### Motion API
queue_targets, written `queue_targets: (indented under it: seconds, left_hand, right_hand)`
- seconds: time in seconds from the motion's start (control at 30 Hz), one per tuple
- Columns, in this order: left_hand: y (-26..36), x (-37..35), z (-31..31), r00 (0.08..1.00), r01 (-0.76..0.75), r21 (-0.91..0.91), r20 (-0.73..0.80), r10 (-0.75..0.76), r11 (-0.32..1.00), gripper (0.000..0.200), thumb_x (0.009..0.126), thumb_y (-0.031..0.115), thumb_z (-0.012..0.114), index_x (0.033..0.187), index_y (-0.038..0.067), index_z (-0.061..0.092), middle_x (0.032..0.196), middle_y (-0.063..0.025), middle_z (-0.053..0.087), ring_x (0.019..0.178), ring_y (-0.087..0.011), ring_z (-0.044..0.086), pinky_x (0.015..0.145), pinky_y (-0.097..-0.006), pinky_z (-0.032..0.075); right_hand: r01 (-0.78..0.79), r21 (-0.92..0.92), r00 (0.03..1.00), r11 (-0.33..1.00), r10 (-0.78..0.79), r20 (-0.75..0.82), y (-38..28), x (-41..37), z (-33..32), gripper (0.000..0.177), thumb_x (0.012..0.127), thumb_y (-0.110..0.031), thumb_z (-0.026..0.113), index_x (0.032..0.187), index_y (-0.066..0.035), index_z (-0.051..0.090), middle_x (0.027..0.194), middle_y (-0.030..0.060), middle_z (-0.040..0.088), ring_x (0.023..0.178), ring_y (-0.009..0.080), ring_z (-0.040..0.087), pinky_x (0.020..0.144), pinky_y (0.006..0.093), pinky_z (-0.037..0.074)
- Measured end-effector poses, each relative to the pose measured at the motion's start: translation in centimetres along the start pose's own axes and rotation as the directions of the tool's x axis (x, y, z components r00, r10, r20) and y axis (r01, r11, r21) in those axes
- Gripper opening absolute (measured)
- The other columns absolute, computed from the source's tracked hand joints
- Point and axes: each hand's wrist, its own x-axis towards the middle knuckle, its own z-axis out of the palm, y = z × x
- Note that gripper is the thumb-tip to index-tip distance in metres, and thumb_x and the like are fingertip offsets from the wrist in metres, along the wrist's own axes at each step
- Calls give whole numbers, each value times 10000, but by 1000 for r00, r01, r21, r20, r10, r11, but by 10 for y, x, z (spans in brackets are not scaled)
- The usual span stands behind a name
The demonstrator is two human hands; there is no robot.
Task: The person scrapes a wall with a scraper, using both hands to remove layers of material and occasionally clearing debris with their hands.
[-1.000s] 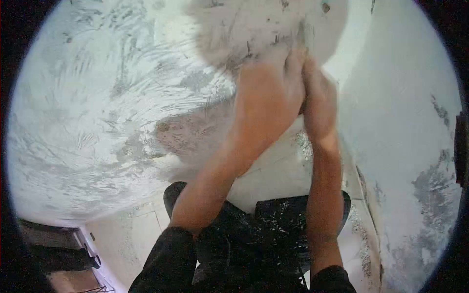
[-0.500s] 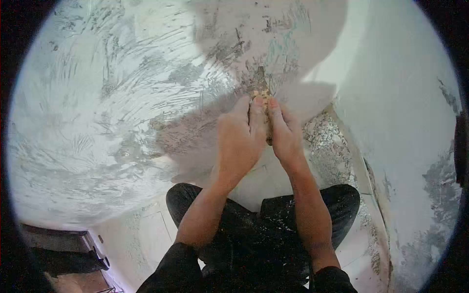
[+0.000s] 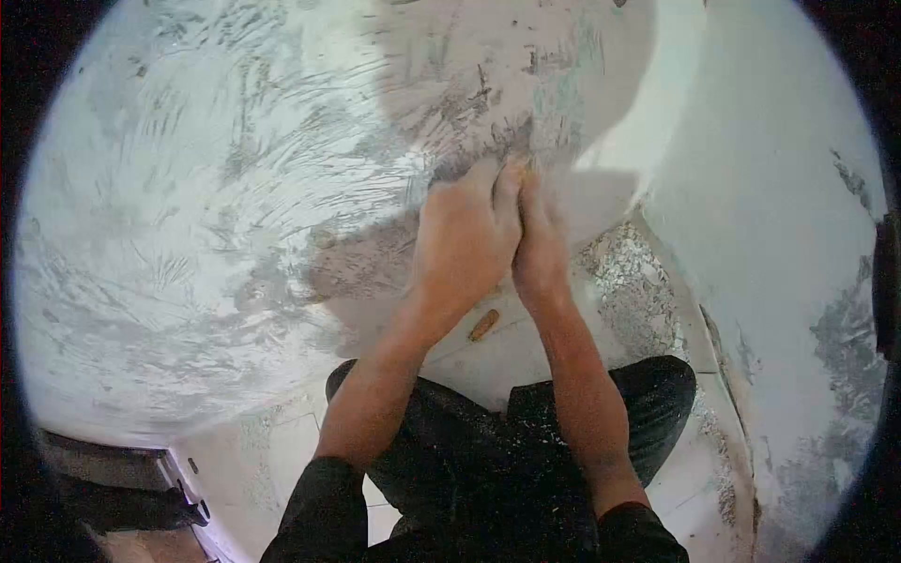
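My left hand (image 3: 465, 235) and my right hand (image 3: 542, 244) are pressed together against the scratched wall (image 3: 310, 188). Both are closed around a scraper, of which only a yellowish sliver (image 3: 524, 171) shows between the thumbs; its blade is hidden. Below the hands, on the pale floor between my forearms, lies a small brown piece (image 3: 484, 326), similar in colour to the scraper's handle.
On the right, a second wall (image 3: 779, 216) with grey patches meets the first at a corner. Flaked debris (image 3: 638, 291) lies in that corner. My bent knees (image 3: 657, 394) in dark trousers are just below. A dark object (image 3: 131, 502) stands at lower left.
Both hands have moved slightly up and closed tighter, covering the scraper's blade and handle that showed before. The brown piece now lies on the floor where bare tile showed.
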Motion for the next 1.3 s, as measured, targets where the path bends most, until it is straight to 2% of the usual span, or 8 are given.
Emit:
queue_targets:
  seconds: [0.3,0.47,0.53,0.77,0.83,1.0,1.13,1.3]
  left_hand:
    - [47,39,4,972,-205,74,-103,212,976,259,848,207,462,783,-31,540,666,-254,537,658,-419,549,553,-429,421]
    - [6,-30,20,994,100,-119,50,-95,988,268,875,222,448,803,-23,529,684,-244,536,669,-396,561,559,-392,421]
    - [-7,-48,27,985,157,-225,-33,-169,962,271,880,222,451,807,-29,522,656,-235,520,588,-334,555,546,-372,411]
    - [-20,-37,39,974,222,-105,-18,-225,969,285,888,234,447,822,-31,532,636,-216,512,524,-228,474,529,-336,395]
    - [-19,-33,44,985,128,-184,-92,-147,975,242,871,177,464,766,-34,514,613,-242,513,524,-357,545,466,-388,385]
    - [-21,-30,41,981,178,-122,-49,-185,976,266,876,205,462,776,-35,519,618,-217,520,524,-294,508,479,-368,387]
    - [-12,-6,37,992,-14,-74,-129,5,997,299,878,231,460,791,-48,524,634,-208,524,520,-213,486,488,-340,390]
    - [29,16,28,988,89,-200,-104,-111,976,287,874,218,455,787,-48,516,631,-215,515,513,-265,485,506,-355,392]
  right_hand:
    - [91,-79,993,993,-85,80,-57,34,-19,377,905,-411,394,800,-80,541,566,-38,421,451,46,345,382,213,258]
    - [138,-426,990,894,-128,52,-12,-17,-39,415,909,-351,385,988,18,556,772,60,568,675,137,511,613,271,426]
    - [-121,-450,973,885,196,124,-1,-27,-48,416,909,-324,391,1079,29,528,900,122,594,803,187,538,752,302,420]
    - [86,-447,990,890,-27,137,6,-10,-42,381,905,-284,412,1027,59,523,762,138,587,710,133,504,670,288,426]
    - [48,-456,985,889,34,170,4,-2,-47,378,904,-282,413,1010,63,526,746,136,582,691,128,493,653,291,422]
    - [-43,-470,978,881,134,163,18,5,-51,368,902,-280,422,965,63,542,742,114,582,670,117,466,621,289,406]
    - [20,-296,993,955,15,117,0,21,-38,363,902,-275,429,961,59,560,770,81,592,699,119,492,642,281,413]
    - [213,-446,976,869,-168,139,-47,30,-38,367,907,-280,424,993,43,574,812,85,610,737,112,519,666,281,429]
